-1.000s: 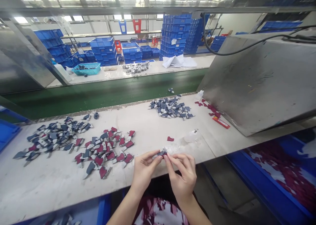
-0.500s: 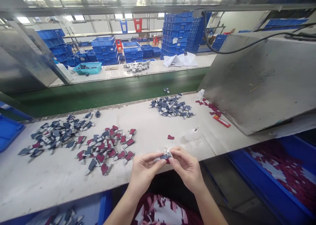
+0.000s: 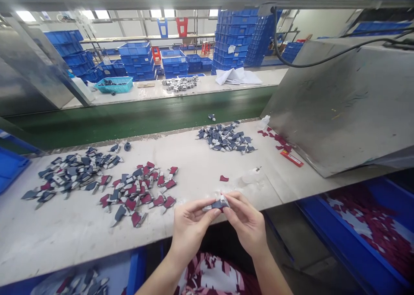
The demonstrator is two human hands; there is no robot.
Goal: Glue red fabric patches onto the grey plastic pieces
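Both hands meet at the front edge of the white table [image 3: 155,146]. My left hand [image 3: 190,226] pinches the left end of a small dark blue and grey part [image 3: 217,204]. The fingers of my right hand [image 3: 247,221] close on its right end, where a pale piece sticks up and a bit of dark red shows beneath. Just beyond the fingers lies a single dark red piece [image 3: 224,178], with a clear bottle [image 3: 250,176] on its side to the right. Blue and red parts [image 3: 139,189] are heaped left of my hands.
More blue-grey parts form piles at the far left [image 3: 77,172] and back centre [image 3: 226,137]. A green conveyor [image 3: 155,116] runs behind, carrying one part. A metal box [image 3: 349,105] stands right, near red pieces. Blue bins [image 3: 362,239] sit below the table's edge.
The loose part on the green conveyor has shifted slightly left. The held part is turned a little, showing more of its pale piece. Both hands keep their hold, and the camera view has moved slightly.
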